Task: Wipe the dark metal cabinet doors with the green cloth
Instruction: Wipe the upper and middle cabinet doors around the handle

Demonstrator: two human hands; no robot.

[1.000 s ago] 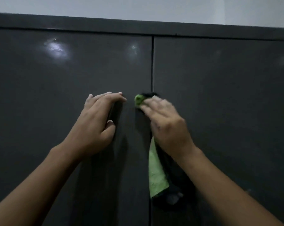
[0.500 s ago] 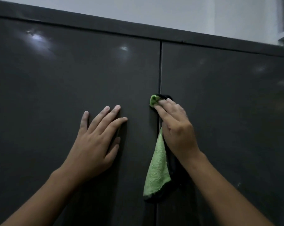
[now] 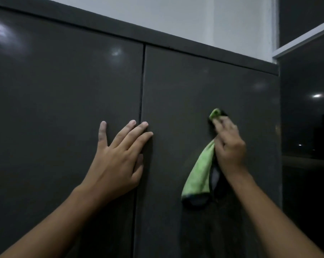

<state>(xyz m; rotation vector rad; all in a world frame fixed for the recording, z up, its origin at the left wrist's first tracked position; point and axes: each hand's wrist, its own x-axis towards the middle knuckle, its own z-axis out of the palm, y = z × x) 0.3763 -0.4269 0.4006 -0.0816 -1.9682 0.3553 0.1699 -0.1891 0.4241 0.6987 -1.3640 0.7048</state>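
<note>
— What shows of the person?
— A bare left forearm and left hand, mostly left of the door seam; a bare right forearm and right hand, right of it.
— Any marks?
— Short, trimmed nails. The left little finger carries a dusty film toward its tip.

cabinet doors: dark grey metal, smooth painted finish, semi-gloss. left door shows soft glare patches; right door duller, smudgy low down. green cloth: fuzzy pile, matt, dark bound edge. wall above: pale, matt, flat paint. far-right panel: dark, glossy, mirror-like, looks like glass.
</note>
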